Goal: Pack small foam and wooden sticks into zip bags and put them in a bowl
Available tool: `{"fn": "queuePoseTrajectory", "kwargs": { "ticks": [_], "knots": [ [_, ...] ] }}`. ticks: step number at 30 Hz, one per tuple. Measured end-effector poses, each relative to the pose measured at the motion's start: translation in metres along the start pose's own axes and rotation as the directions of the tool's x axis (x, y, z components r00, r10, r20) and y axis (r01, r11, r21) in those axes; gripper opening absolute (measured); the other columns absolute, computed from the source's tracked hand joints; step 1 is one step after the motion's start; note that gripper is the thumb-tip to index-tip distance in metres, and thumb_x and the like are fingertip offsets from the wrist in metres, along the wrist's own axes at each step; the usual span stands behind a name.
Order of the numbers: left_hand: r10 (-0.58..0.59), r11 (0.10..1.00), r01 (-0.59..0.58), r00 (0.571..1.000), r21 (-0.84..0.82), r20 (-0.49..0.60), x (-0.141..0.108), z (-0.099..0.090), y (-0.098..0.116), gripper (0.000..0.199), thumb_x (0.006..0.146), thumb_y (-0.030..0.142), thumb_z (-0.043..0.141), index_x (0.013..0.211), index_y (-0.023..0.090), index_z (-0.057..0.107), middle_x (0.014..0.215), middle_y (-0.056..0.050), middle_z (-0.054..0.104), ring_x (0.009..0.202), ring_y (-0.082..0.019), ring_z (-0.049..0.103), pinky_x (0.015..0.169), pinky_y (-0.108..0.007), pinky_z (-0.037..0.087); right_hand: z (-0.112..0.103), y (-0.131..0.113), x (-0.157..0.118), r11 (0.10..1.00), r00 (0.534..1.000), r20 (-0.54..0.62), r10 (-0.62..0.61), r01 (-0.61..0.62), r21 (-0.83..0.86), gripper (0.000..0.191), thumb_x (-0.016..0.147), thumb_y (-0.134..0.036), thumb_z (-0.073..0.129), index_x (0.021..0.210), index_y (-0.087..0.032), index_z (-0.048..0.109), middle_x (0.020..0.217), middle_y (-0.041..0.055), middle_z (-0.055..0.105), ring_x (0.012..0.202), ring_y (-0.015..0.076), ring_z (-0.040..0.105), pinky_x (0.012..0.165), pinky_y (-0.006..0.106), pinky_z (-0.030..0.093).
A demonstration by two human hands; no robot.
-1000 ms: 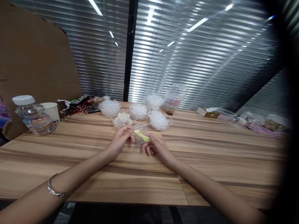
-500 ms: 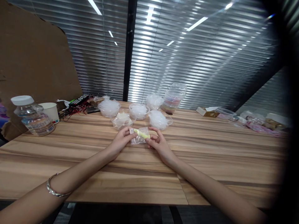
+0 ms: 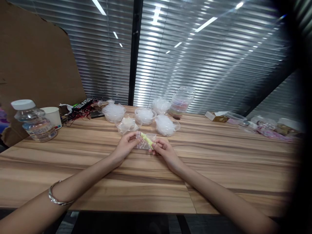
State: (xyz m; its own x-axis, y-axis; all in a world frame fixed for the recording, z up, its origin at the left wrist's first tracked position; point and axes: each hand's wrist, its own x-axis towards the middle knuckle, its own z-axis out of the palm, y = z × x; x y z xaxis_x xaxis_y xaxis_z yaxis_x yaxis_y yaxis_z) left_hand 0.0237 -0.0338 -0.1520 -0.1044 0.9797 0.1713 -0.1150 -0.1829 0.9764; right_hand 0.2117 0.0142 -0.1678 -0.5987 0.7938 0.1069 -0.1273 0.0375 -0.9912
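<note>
A small clear plastic bag (image 3: pixel 143 143) is held between my two hands, over the middle of the table. Inside or against it lies a narrow yellow-green strip (image 3: pixel 147 140), slanting down to the right; its kind I cannot make out. My left hand (image 3: pixel 126 145) pinches the bag's left edge between thumb and fingers. With thumb and curled fingers, my right hand (image 3: pixel 165 152) grips the right side of the bag at the strip's lower end. Just beyond my hands stands a clear bowl (image 3: pixel 128 125) of cream-coloured pieces.
Several clear bowls of whitish bags, among them one bowl (image 3: pixel 167 126), stand behind. Farther back is a large clear container (image 3: pixel 181 102). At left are a white-capped bottle (image 3: pixel 36 122), a paper cup (image 3: pixel 53 117) and tangled wires (image 3: pixel 81 113). A small box (image 3: pixel 216 116) lies at right.
The yellow-green strip has tilted more steeply, its right end lower. My right hand's fingers have moved down and curled in closer; my left hand stays almost where it was.
</note>
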Motion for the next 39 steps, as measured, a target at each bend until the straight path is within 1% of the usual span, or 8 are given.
{"fn": "queuePoseTrajectory", "kwargs": {
  "ticks": [7,17,23,26,31,34,36,39],
  "knots": [
    [-0.034,0.999,0.035,0.996,-0.007,0.077,-0.002,0.001,0.004,0.039,0.072,0.030,0.069,0.108,0.016,0.060,0.106,-0.009,0.062,0.087,-0.018,0.057,0.070,-0.025,0.044,0.001,0.000,0.001,0.999,0.998,-0.067,0.018,-0.014,0.051,0.028,0.077,-0.040,0.064,0.091,-0.018,0.054,0.076,0.0030,0.066,0.063,0.0117,0.056,0.062,0.024,0.040],
    [-0.001,0.999,0.000,1.000,0.040,0.031,-0.002,0.002,0.006,0.028,0.071,0.030,0.068,0.093,0.013,0.066,0.088,-0.005,0.063,0.070,-0.013,0.052,0.064,-0.023,0.040,0.003,-0.002,-0.002,0.999,0.997,0.066,-0.036,0.036,0.003,0.023,0.083,-0.039,0.058,0.091,-0.018,0.053,0.081,0.0044,0.066,0.066,0.0122,0.055,0.063,0.026,0.041],
    [0.002,0.999,-0.003,0.999,0.038,0.051,-0.001,0.000,0.001,0.038,0.074,0.032,0.066,0.108,0.016,0.060,0.090,-0.004,0.062,0.066,-0.011,0.051,0.064,-0.022,0.042,0.008,-0.005,-0.004,0.998,0.991,0.128,-0.049,0.052,-0.025,0.031,0.082,-0.035,0.059,0.106,-0.018,0.052,0.088,0.0071,0.067,0.072,0.0143,0.059,0.066,0.027,0.043],
    [-0.049,0.999,0.048,0.997,0.015,0.067,0.000,-0.001,-0.003,0.041,0.076,0.037,0.065,0.110,0.018,0.054,0.088,-0.003,0.062,0.066,-0.010,0.054,0.064,-0.022,0.043,0.009,-0.005,-0.006,0.998,0.994,0.102,-0.044,0.049,-0.047,0.029,0.082,-0.036,0.060,0.104,-0.019,0.052,0.087,0.0061,0.068,0.071,0.0144,0.059,0.066,0.027,0.044],
    [-0.157,0.987,0.154,0.986,0.051,0.059,0.001,-0.001,-0.009,0.036,0.074,0.043,0.064,0.095,0.017,0.051,0.073,0.000,0.058,0.057,-0.009,0.054,0.054,-0.020,0.042,0.008,-0.006,-0.010,0.994,0.993,0.080,-0.083,0.088,-0.060,0.030,0.084,-0.035,0.058,0.107,-0.025,0.043,0.082,0.0011,0.066,0.063,0.0121,0.056,0.063,0.026,0.042],
    [-0.110,0.991,0.105,0.992,0.079,0.057,0.000,-0.001,-0.009,0.037,0.075,0.043,0.064,0.097,0.020,0.046,0.077,0.002,0.056,0.052,-0.007,0.053,0.049,-0.019,0.040,0.007,-0.005,-0.011,0.986,0.989,0.071,-0.128,0.134,-0.094,0.037,0.084,-0.033,0.058,0.114,-0.028,0.036,0.078,-0.0009,0.064,0.066,0.0129,0.056,0.064,0.026,0.042],
    [-0.042,0.993,0.039,0.999,0.110,0.020,0.000,-0.002,-0.009,0.036,0.074,0.041,0.064,0.096,0.021,0.043,0.081,0.002,0.055,0.048,-0.005,0.050,0.046,-0.018,0.037,0.007,-0.002,-0.011,0.973,0.984,0.057,-0.166,0.173,-0.152,0.039,0.083,-0.033,0.059,0.116,-0.028,0.039,0.079,-0.0006,0.061,0.069,0.0136,0.056,0.065,0.027,0.043],
    [0.020,0.987,-0.023,1.000,0.160,0.020,0.000,-0.003,-0.009,0.029,0.076,0.040,0.063,0.082,0.019,0.044,0.068,0.005,0.050,0.047,-0.005,0.045,0.045,-0.017,0.034,0.006,0.002,-0.010,0.944,0.972,0.038,-0.233,0.235,-0.231,0.038,0.081,-0.032,0.062,0.117,-0.029,0.049,0.085,0.0009,0.057,0.071,0.0136,0.053,0.068,0.028,0.043]
  ]
}}
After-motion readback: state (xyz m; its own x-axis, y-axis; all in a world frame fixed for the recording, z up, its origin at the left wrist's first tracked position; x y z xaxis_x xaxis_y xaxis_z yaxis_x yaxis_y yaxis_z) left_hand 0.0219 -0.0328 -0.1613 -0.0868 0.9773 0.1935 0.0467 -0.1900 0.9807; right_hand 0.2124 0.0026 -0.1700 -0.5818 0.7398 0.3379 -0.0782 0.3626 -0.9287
